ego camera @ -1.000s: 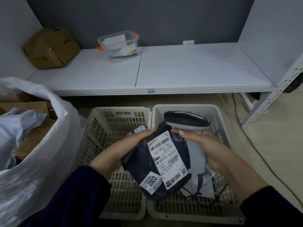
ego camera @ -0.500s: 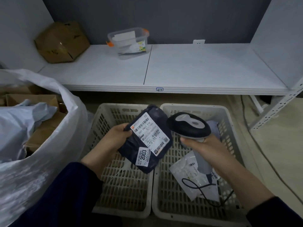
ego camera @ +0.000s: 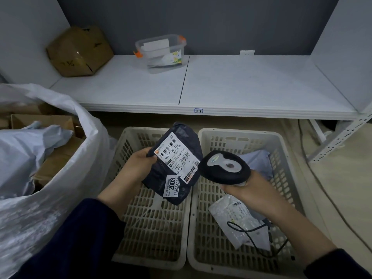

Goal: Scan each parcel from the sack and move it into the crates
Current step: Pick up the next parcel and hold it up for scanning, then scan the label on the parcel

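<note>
Parcel (ego camera: 175,166): dark plastic mailer, held in the air over the left crate (ego camera: 153,228), with its right edge over the rims where the two crates meet. It is tilted, label side up toward the camera.

- left hand (ego camera: 132,170): grips the parcel's left edge, thumb on top by the corner of the shipping label (ego camera: 175,156); fingers are underneath, out of sight.
- A second small sticker (ego camera: 172,185) reading "2003" sits lower on the parcel.
- right hand (ego camera: 255,190): closed round the handle of the scanner (ego camera: 224,168), over the right crate (ego camera: 241,132).
- The scanner head sits just beside the parcel's right edge. Can't tell whether they touch.
- The scanner cord (ego camera: 247,230) loops down into the right crate.
- In the right crate: a white parcel (ego camera: 231,214) lying flat, barcode label up, and a pale blue bag (ego camera: 257,160) toward the back, partly hidden by the scanner and hand.
- The crates sit side by side on the floor, touching, in front of the shelf (ego camera: 241,83).
- The sack (ego camera: 60,198), white and open-mouthed, is left of the crates, with cardboard boxes (ego camera: 40,121) and a pale bag (ego camera: 24,150) visible inside.
- On the shelf: a cardboard box (ego camera: 78,51) tilted in the back left corner, and a clear tub (ego camera: 161,51) with orange clips near the back wall.
- Another cable (ego camera: 322,188) runs along the floor to the right of the crates.
</note>
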